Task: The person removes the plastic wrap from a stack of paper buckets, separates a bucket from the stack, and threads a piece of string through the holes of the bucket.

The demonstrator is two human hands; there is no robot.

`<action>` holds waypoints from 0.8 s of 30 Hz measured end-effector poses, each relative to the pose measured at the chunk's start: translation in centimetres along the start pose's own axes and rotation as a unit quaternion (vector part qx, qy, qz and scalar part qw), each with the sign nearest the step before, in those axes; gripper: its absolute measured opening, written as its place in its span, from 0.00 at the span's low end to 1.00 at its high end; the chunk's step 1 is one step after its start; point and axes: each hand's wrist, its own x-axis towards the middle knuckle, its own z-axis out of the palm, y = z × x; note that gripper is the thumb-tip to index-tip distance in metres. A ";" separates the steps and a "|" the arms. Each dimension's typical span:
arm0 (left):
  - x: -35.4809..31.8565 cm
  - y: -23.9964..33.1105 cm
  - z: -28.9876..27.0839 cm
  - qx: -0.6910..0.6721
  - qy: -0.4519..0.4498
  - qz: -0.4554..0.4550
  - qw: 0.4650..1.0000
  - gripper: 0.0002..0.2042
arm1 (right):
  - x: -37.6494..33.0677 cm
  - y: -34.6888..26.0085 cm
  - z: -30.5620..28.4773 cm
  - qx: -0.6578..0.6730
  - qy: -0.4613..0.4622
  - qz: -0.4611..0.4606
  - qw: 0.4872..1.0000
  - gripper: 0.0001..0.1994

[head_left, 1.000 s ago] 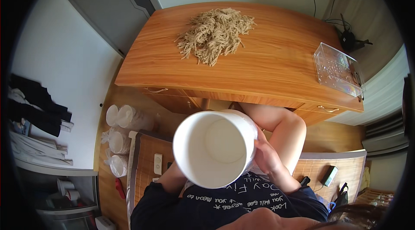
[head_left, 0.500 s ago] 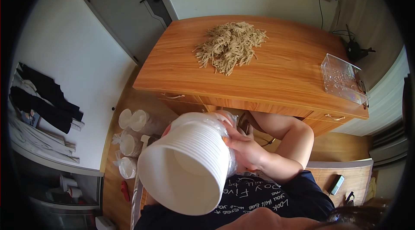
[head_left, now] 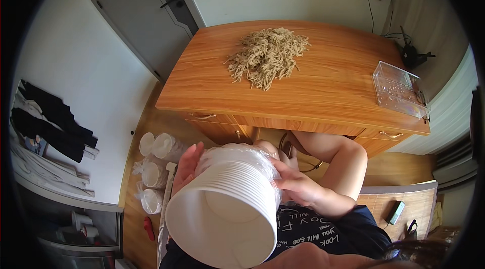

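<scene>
A nested stack of white plastic tubs (head_left: 222,226) is held over my lap, its wide open mouth tilted toward me. Crinkled clear plastic wrap (head_left: 237,154) covers its far end, while the ribbed rims near me are bare. My left hand (head_left: 187,168) presses along the left side of the stack, partly hidden behind it. On the opposite side my right hand (head_left: 298,183) grips the wrapped part, thumb and fingers against the plastic. Beyond, on the wooden desk (head_left: 333,82), lies a loose heap of beige noodle-like strands (head_left: 268,57).
More wrapped white tub stacks (head_left: 151,175) stand on the floor at left, near a red object (head_left: 148,228). A clear box with small beads (head_left: 399,89) sits at the desk's right end, near a black device with antennas (head_left: 414,54). A green-faced device (head_left: 395,212) lies at lower right.
The stack has shifted slightly right and down toward me. My left hand's fingers now show beside it, and my right hand has moved a little along the wrap.
</scene>
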 end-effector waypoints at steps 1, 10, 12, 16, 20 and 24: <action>0.5 -0.5 -1.0 0.043 -0.028 0.064 0.997 0.33 | -0.4 -0.1 -0.3 -0.054 0.013 -0.012 0.998 0.37; 5.7 -6.2 -20.0 0.451 0.092 0.180 0.869 0.36 | -2.1 2.2 -8.2 -0.171 0.018 -0.109 0.979 0.31; 5.9 -6.3 -20.2 0.446 0.082 0.178 0.873 0.36 | -2.6 2.5 -9.1 -0.196 0.053 -0.124 0.971 0.35; 6.0 -5.9 -19.7 0.436 0.073 0.173 0.880 0.36 | -2.8 2.9 -9.6 -0.627 0.083 -0.167 0.756 0.41; 6.0 -5.3 -19.3 0.425 0.071 0.171 0.886 0.37 | -1.9 4.6 -9.7 -0.706 0.092 -0.108 0.694 0.52; 6.6 -5.1 -18.5 0.408 0.061 0.168 0.895 0.37 | 0.3 6.9 -10.9 -0.679 0.097 -0.183 0.704 0.55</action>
